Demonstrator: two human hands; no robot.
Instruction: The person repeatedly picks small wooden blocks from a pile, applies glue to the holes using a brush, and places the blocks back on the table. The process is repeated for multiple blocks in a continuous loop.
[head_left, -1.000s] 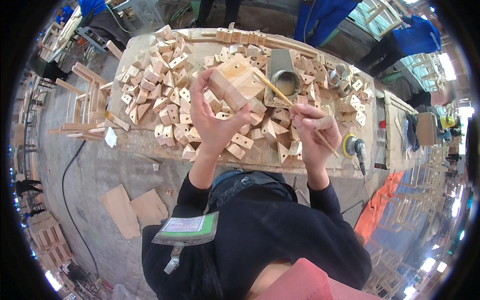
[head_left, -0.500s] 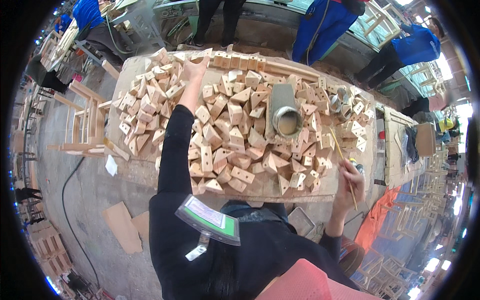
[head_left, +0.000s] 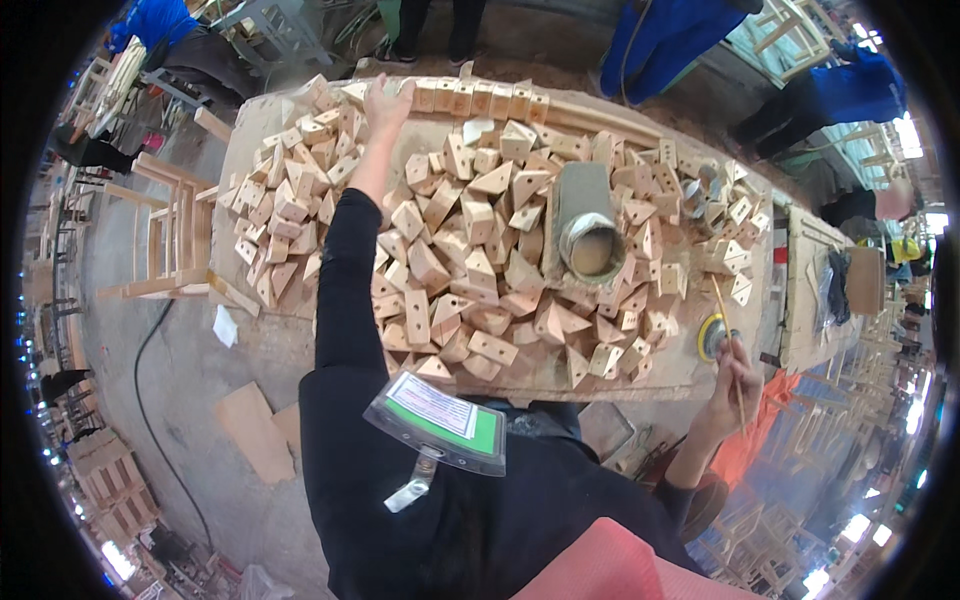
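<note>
My left hand (head_left: 388, 103) reaches to the far edge of the table, its fingers apart at the left end of a row of wooden blocks (head_left: 481, 100) with drilled holes. Whether a fingertip still touches the end block is hard to make out. My right hand (head_left: 735, 390) is closed round a thin wooden stick (head_left: 722, 305), held slanting over the table's near right corner. Many loose angled wooden blocks (head_left: 470, 260) are heaped across the tabletop. Among them a round pot (head_left: 592, 250) of tan liquid stands against a grey block-shaped piece (head_left: 585, 190).
A yellow-rimmed roll (head_left: 712, 337) lies near the right corner, and a metallic can-like item (head_left: 700, 195) sits farther back. Wooden chair frames (head_left: 170, 235) stand left of the table (head_left: 520, 385). A dark cable (head_left: 150, 400) crosses the floor. Other people work beyond the far edge.
A block at my left fingers now sits at the left end of the row, and those fingers have spread. My right hand with the stick has moved right. The whole view has shifted slightly.
</note>
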